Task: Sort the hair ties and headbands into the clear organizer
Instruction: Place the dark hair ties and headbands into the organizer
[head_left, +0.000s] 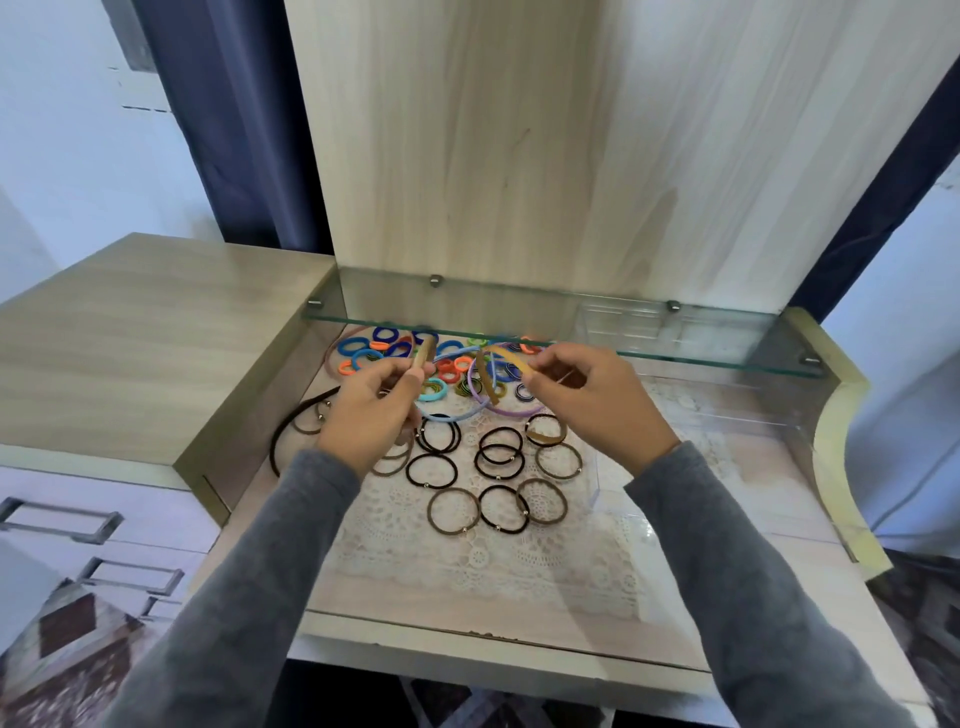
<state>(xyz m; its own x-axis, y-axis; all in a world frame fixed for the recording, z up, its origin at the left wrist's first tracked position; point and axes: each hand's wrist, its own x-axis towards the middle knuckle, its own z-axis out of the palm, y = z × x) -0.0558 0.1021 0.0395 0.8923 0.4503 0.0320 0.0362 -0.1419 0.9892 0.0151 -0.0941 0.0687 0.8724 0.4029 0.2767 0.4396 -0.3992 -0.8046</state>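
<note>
My left hand (371, 410) grips the end of a tan headband (423, 353) above the pile. My right hand (592, 395) pinches a mustard-brown headband (506, 356) whose free end hangs down over the ties. Below them lie several brown and black hair ties (498, 462) on a lace mat (483, 561). Small colourful hair ties (384, 348) lie heaped at the back, with a lilac headband (511, 413) and a light blue headband (457, 415) among them. A black headband (291, 423) lies at the left. The clear organizer (717, 415) stands to the right on the desk.
A glass shelf (571, 325) spans the niche just above my hands, with a small clear box (623, 319) on it. A raised wooden cabinet top (140, 343) borders the left. A curved wooden side panel (836, 415) closes the right.
</note>
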